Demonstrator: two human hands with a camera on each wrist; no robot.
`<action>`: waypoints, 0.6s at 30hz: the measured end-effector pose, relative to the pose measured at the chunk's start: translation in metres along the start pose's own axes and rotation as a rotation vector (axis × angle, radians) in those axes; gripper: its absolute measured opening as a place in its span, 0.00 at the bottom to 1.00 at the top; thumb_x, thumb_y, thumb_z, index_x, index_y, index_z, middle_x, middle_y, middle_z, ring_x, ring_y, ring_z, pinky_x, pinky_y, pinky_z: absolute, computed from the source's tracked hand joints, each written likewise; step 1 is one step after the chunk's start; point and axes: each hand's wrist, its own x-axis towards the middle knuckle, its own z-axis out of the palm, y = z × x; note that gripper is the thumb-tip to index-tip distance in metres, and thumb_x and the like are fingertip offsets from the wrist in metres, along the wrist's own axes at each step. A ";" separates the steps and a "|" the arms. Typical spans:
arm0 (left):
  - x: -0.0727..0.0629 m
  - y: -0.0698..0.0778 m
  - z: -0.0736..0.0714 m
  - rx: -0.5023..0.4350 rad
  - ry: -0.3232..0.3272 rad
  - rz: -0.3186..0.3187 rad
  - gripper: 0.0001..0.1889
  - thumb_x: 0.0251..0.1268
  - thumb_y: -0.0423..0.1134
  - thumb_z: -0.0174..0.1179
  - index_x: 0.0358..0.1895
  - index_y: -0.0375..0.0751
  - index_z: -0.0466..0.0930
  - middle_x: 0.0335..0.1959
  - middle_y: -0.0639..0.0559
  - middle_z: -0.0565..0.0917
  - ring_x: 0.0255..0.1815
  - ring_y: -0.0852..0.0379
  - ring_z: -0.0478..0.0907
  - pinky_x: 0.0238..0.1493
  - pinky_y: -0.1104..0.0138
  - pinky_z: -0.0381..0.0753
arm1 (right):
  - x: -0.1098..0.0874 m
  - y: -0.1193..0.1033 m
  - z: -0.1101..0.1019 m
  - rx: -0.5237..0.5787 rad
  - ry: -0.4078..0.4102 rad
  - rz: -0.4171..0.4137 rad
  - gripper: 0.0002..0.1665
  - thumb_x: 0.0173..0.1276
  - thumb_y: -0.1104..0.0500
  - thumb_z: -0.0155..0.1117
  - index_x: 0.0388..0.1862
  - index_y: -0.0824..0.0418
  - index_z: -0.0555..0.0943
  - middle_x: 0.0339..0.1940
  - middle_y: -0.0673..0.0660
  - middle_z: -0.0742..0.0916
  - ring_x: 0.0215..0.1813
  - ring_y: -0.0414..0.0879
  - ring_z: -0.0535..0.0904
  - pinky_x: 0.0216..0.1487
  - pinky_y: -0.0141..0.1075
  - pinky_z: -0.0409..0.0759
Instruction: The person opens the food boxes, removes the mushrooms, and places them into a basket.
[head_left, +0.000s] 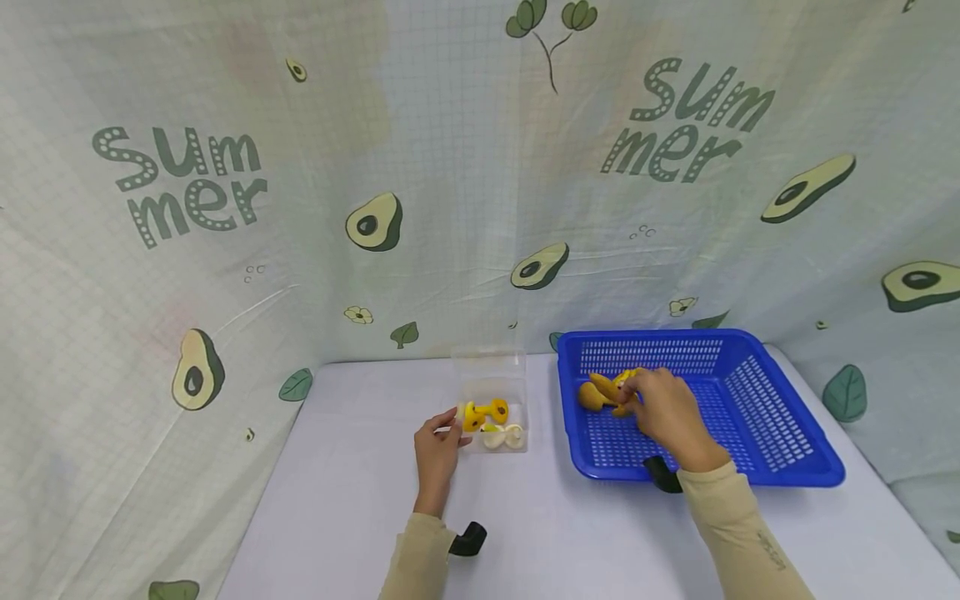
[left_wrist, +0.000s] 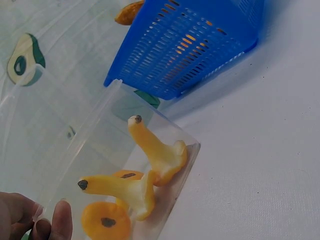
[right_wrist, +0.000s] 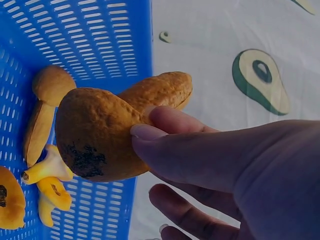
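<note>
My right hand pinches a brown mushroom between thumb and fingers, over the left part of the blue basket. The mushroom has a rounded cap with a dark patch and a pitted stem. My left hand pinches the left edge of a clear plastic box, whose lid stands raised at the back. Inside the box lie several yellow mushrooms with dark spots and, in front of them, whitish ones.
Another brown mushroom and several yellow mushrooms lie in the basket's left part. The basket stands right of the box on a white table. Behind them hangs a cloth printed with avocados.
</note>
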 end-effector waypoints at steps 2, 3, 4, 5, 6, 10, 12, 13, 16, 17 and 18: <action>0.000 0.000 0.000 -0.002 0.000 0.002 0.15 0.72 0.22 0.60 0.59 0.24 0.84 0.48 0.36 0.79 0.30 0.58 0.80 0.34 0.68 0.93 | 0.001 0.001 0.001 -0.005 -0.012 -0.002 0.10 0.58 0.74 0.77 0.26 0.60 0.90 0.34 0.60 0.90 0.34 0.60 0.84 0.33 0.57 0.86; 0.000 0.000 0.000 -0.002 0.001 0.001 0.15 0.72 0.22 0.60 0.59 0.24 0.84 0.48 0.36 0.79 0.30 0.58 0.80 0.33 0.69 0.93 | 0.001 0.002 0.001 -0.008 -0.019 -0.003 0.10 0.58 0.74 0.77 0.26 0.60 0.90 0.33 0.60 0.90 0.34 0.59 0.84 0.32 0.57 0.86; 0.000 -0.001 0.000 -0.003 0.002 0.001 0.15 0.72 0.22 0.60 0.59 0.24 0.84 0.48 0.36 0.79 0.30 0.58 0.80 0.33 0.69 0.93 | 0.001 0.003 0.001 -0.010 -0.025 -0.002 0.11 0.57 0.75 0.77 0.27 0.60 0.90 0.33 0.60 0.90 0.34 0.59 0.84 0.31 0.56 0.86; 0.000 -0.001 0.000 -0.002 0.003 0.002 0.15 0.72 0.22 0.60 0.59 0.24 0.84 0.48 0.36 0.79 0.30 0.58 0.80 0.33 0.69 0.93 | 0.001 0.003 0.001 -0.012 -0.033 -0.001 0.11 0.57 0.75 0.77 0.27 0.60 0.90 0.33 0.60 0.90 0.33 0.59 0.84 0.31 0.56 0.86; 0.000 -0.001 0.000 0.000 0.004 0.001 0.15 0.72 0.22 0.60 0.59 0.24 0.84 0.48 0.36 0.79 0.30 0.58 0.80 0.33 0.70 0.93 | 0.001 0.003 0.001 -0.013 -0.040 0.000 0.11 0.57 0.75 0.76 0.27 0.60 0.90 0.33 0.60 0.90 0.33 0.59 0.84 0.31 0.56 0.86; 0.000 -0.001 0.001 0.005 0.007 0.000 0.15 0.72 0.22 0.60 0.59 0.24 0.84 0.48 0.36 0.79 0.31 0.58 0.80 0.33 0.69 0.93 | 0.002 0.006 0.002 -0.017 -0.070 0.015 0.10 0.58 0.74 0.76 0.28 0.60 0.90 0.33 0.60 0.90 0.33 0.58 0.84 0.32 0.56 0.86; 0.000 -0.001 0.001 0.006 0.007 0.003 0.15 0.72 0.22 0.60 0.59 0.24 0.84 0.48 0.36 0.79 0.30 0.58 0.80 0.34 0.67 0.93 | 0.003 0.007 0.002 -0.019 -0.087 0.034 0.09 0.59 0.73 0.76 0.29 0.60 0.91 0.34 0.61 0.90 0.35 0.59 0.84 0.34 0.57 0.86; 0.000 -0.001 0.001 0.006 0.005 0.005 0.15 0.72 0.22 0.60 0.59 0.24 0.84 0.48 0.35 0.79 0.30 0.58 0.80 0.35 0.66 0.94 | 0.003 0.007 0.002 -0.021 -0.095 0.042 0.08 0.60 0.73 0.76 0.30 0.61 0.91 0.35 0.62 0.90 0.36 0.60 0.84 0.35 0.58 0.86; 0.000 -0.001 0.000 0.004 0.001 0.009 0.15 0.73 0.22 0.60 0.59 0.24 0.84 0.48 0.35 0.79 0.30 0.59 0.80 0.35 0.66 0.94 | 0.004 0.007 0.001 -0.024 -0.105 0.055 0.05 0.62 0.71 0.77 0.31 0.61 0.91 0.38 0.65 0.90 0.39 0.62 0.84 0.37 0.59 0.86; 0.000 -0.001 0.000 0.005 0.002 0.006 0.15 0.72 0.22 0.60 0.59 0.24 0.84 0.48 0.36 0.79 0.30 0.59 0.80 0.34 0.67 0.93 | 0.004 0.007 0.001 -0.026 -0.108 0.055 0.05 0.62 0.70 0.77 0.32 0.62 0.91 0.39 0.65 0.90 0.40 0.63 0.84 0.38 0.60 0.86; 0.001 -0.001 0.000 0.004 0.001 0.003 0.15 0.72 0.23 0.61 0.59 0.24 0.84 0.48 0.36 0.79 0.30 0.59 0.80 0.34 0.68 0.93 | 0.004 0.006 0.000 -0.026 -0.110 0.053 0.04 0.63 0.70 0.77 0.33 0.62 0.91 0.39 0.65 0.90 0.40 0.63 0.84 0.38 0.59 0.86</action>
